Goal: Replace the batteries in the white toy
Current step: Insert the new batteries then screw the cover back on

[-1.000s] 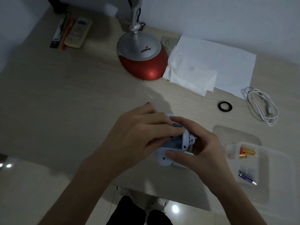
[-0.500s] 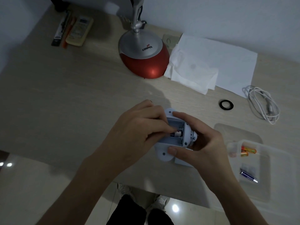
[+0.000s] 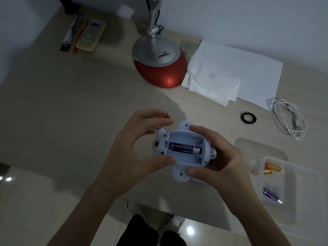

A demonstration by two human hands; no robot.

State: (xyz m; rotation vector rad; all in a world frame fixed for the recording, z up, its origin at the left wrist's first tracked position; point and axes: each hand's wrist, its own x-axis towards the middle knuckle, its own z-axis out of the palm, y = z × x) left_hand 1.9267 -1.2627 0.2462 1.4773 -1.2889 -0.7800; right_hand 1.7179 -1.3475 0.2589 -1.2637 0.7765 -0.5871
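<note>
- White toy (image 3: 184, 150): held underside up above the desk (image 3: 71, 103), battery compartment uncovered.
- Dark battery (image 3: 184, 148): seated in the middle slot; slots either side bare.
- Right hand (image 3: 218, 160): thumb and forefinger clasping the toy's right end.
- Left hand (image 3: 134, 148): thumb pressed to the near edge, fingers loosely arched over the left end.
- Clear tray (image 3: 301, 185): at right, containing two orange batteries (image 3: 271, 170) and one blue battery (image 3: 272, 195).

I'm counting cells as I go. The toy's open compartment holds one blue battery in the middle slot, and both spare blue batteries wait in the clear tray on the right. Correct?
Not quite. The head view shows one blue battery in the white toy, but the clear tray holds only one spare blue battery, beside two orange ones.
</note>
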